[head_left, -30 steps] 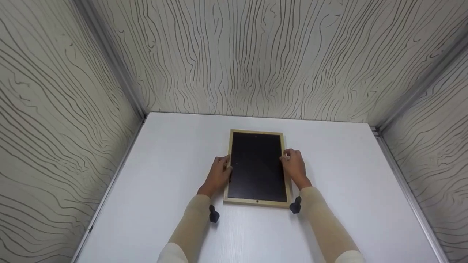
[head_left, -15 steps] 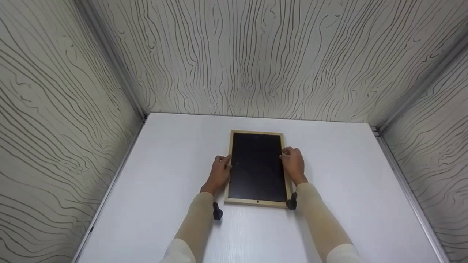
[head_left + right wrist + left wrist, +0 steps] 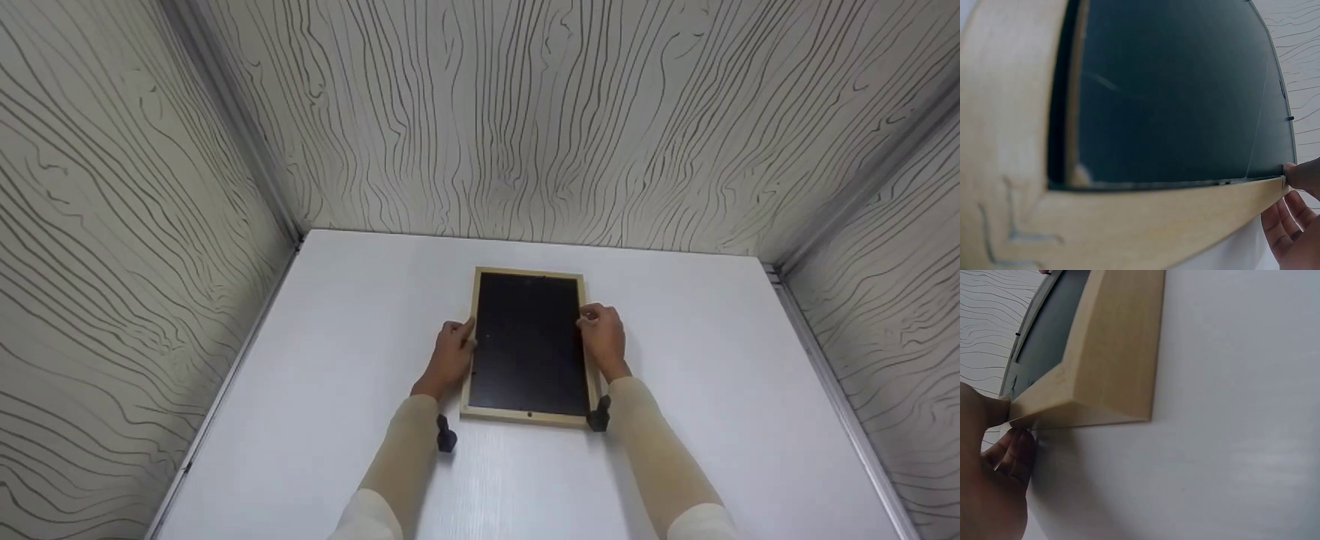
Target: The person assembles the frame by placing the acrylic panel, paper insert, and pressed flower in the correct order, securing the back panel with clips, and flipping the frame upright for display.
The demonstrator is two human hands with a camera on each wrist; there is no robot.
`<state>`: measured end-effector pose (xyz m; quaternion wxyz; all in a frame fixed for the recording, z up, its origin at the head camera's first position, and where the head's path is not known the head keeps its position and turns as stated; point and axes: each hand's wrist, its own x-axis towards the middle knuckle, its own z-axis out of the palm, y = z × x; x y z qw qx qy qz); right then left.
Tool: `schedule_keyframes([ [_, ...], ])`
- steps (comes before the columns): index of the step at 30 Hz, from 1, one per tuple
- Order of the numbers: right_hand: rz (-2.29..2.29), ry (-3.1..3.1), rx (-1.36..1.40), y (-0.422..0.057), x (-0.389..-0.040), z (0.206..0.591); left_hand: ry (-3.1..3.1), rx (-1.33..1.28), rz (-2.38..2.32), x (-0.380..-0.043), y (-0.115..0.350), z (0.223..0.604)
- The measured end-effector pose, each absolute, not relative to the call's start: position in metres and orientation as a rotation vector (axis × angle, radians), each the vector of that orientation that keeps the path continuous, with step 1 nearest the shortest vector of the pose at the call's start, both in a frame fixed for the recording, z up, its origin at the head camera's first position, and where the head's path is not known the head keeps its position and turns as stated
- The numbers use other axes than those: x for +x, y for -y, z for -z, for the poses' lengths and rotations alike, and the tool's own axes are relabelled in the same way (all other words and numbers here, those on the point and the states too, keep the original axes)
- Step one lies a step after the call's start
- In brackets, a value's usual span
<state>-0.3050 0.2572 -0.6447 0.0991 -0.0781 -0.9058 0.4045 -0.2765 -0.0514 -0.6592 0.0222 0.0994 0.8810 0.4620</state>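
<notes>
A picture frame [image 3: 529, 415] of pale wood lies back up on the white table, its black backing board [image 3: 531, 345] set inside the wooden border. My left hand [image 3: 450, 356] grips the left edge, thumb on top and fingers against the outer side, as the left wrist view shows with the hand [image 3: 988, 461] at the border. On the opposite edge my right hand [image 3: 604, 337] pinches the border between thumb and curled fingers. Staples [image 3: 1013, 233] cross a corner joint in the right wrist view, and a narrow dark gap runs along one end of the board.
The white table [image 3: 360, 315] reaches back to a panel with a wood-grain pattern [image 3: 517, 120]. Similar panels stand left and right, with metal rails along the edges. Small black devices [image 3: 447, 433] stick out at both wrists.
Both forearms shifted slightly forward and inward over the first half second. Since then hands and picture frame look almost still, apart from a slight shift of the head view.
</notes>
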Motion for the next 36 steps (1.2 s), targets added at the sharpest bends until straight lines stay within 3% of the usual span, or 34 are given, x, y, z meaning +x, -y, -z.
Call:
schedule_keyframes([
  [9,-1.175,2.709,-0.258,-0.257,-0.304,0.643,-2.749,0.407,-1.427,-0.279,0.054,0.661],
  [36,-1.325,2.693,-0.266,-0.260,-0.303,0.649,-2.557,0.249,-1.406,-0.288,0.066,0.660],
])
